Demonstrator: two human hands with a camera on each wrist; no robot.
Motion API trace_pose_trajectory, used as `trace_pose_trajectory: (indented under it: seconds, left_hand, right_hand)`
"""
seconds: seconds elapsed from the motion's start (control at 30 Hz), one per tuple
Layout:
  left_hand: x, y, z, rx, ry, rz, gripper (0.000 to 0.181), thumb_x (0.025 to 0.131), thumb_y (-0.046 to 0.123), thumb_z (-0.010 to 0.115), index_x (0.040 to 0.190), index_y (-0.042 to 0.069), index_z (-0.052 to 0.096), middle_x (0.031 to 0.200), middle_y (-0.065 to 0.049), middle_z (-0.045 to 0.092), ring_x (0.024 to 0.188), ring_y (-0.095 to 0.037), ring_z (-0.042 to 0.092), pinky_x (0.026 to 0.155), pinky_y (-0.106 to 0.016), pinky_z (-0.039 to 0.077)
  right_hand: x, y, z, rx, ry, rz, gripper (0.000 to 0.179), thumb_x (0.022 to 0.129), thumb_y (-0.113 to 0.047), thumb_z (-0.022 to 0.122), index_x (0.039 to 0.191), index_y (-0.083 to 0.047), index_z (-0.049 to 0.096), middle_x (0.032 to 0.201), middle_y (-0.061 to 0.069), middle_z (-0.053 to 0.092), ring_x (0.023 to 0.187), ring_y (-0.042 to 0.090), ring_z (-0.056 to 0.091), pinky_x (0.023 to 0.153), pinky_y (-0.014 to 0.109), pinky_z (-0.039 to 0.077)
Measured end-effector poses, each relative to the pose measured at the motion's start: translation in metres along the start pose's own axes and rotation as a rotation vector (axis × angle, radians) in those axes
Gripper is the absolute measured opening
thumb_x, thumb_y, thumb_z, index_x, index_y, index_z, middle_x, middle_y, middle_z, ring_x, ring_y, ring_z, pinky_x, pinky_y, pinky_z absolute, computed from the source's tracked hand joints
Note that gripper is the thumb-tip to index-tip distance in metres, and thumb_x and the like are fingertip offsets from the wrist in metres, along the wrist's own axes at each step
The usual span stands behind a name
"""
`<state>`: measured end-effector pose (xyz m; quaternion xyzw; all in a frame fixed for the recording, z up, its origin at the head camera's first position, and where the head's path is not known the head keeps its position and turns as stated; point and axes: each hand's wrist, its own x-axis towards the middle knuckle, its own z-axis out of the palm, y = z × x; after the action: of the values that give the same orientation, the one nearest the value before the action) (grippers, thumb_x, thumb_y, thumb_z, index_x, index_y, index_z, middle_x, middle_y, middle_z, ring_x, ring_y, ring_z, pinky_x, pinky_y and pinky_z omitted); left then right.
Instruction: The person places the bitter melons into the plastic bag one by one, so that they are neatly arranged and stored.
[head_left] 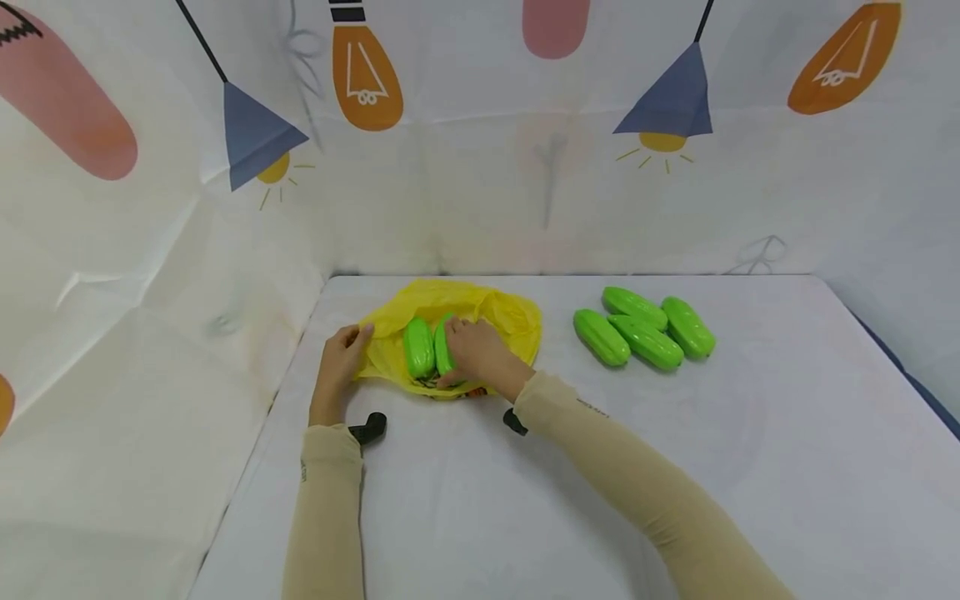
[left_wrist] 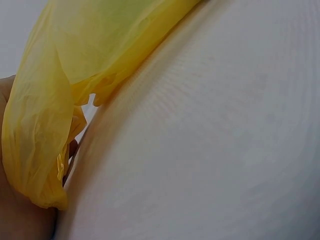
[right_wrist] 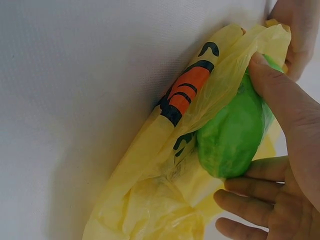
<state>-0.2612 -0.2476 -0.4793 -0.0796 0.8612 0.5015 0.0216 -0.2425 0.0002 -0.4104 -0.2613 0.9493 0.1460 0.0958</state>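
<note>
A crinkled yellow plastic bag (head_left: 517, 321) lies with its mouth spread on the table's far left part. My left hand (head_left: 341, 362) pinches its left edge; in the left wrist view the thin yellow plastic (left_wrist: 37, 135) covers most of that hand. Two glossy green ridged oblong vegetables sit side by side in the bag's mouth. The left one (head_left: 419, 347) is untouched. My right hand (head_left: 480, 354) holds the other green vegetable (right_wrist: 232, 132), thumb toward one end and fingers at the opposite end, partly hiding it from above.
To the right of the bag, several more green vegetables (head_left: 647, 340) lie in a cluster on the white table (head_left: 465, 500). A printed white sheet (head_left: 480, 183) hangs behind the table and along its left side. Black wrist mounts (head_left: 369, 428) show at both wrists.
</note>
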Motion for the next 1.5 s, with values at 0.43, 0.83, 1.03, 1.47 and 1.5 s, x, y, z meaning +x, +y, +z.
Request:
trace_pose_trajectory:
  seconds: [0.43,0.83,1.03,1.47,1.5]
  left_hand:
    - [-0.004,-0.004,0.0,0.001,0.009,0.005,0.07,0.098,0.058,0.044,0.141,0.002,0.048,0.143,-0.019,0.048,0.12,-0.032,0.046,0.103,-0.044,0.037]
    - [-0.003,-0.001,0.001,0.015,0.005,0.029,0.069,0.097,0.06,0.044,0.138,0.004,0.05,0.139,-0.016,0.049,0.112,-0.029,0.047,0.096,-0.038,0.038]
    - [-0.004,0.0,-0.001,0.003,0.011,0.032,0.069,0.097,0.06,0.044,0.138,0.004,0.05,0.139,-0.016,0.05,0.111,-0.028,0.047,0.095,-0.037,0.037]
    - [-0.005,-0.001,-0.002,-0.008,0.007,0.037,0.071,0.097,0.059,0.045,0.139,0.003,0.049,0.138,-0.018,0.05,0.112,-0.029,0.047,0.096,-0.038,0.038]
    - [-0.005,-0.001,-0.002,-0.007,0.004,0.034,0.071,0.097,0.06,0.045,0.139,0.003,0.049,0.138,-0.018,0.05,0.113,-0.029,0.047,0.097,-0.039,0.038]
  right_hand:
    - [0.0,0.002,0.013,0.185,-0.002,-0.006,0.107,0.085,-0.074,0.053,0.157,-0.006,0.012,0.162,0.009,0.021,0.144,0.023,0.035,0.116,0.044,0.031]
    - [-0.009,0.012,0.016,0.308,0.023,-0.02,0.105,0.089,-0.074,0.046,0.157,-0.007,0.003,0.164,0.015,0.007,0.15,0.031,0.019,0.12,0.045,0.021]
    - [-0.032,0.043,0.008,0.347,0.081,-0.1,0.082,0.097,-0.058,0.048,0.157,-0.012,0.016,0.165,0.009,0.011,0.151,0.027,0.013,0.12,0.047,0.018]
    - [-0.096,0.149,0.049,0.567,0.172,0.011,0.062,0.097,-0.028,0.06,0.149,-0.004,0.037,0.158,0.021,0.026,0.147,0.044,0.017,0.116,0.06,0.017]
    - [-0.099,0.153,0.054,0.568,0.173,0.012,0.061,0.097,-0.026,0.06,0.149,-0.002,0.038,0.158,0.022,0.027,0.146,0.045,0.018,0.116,0.06,0.017]
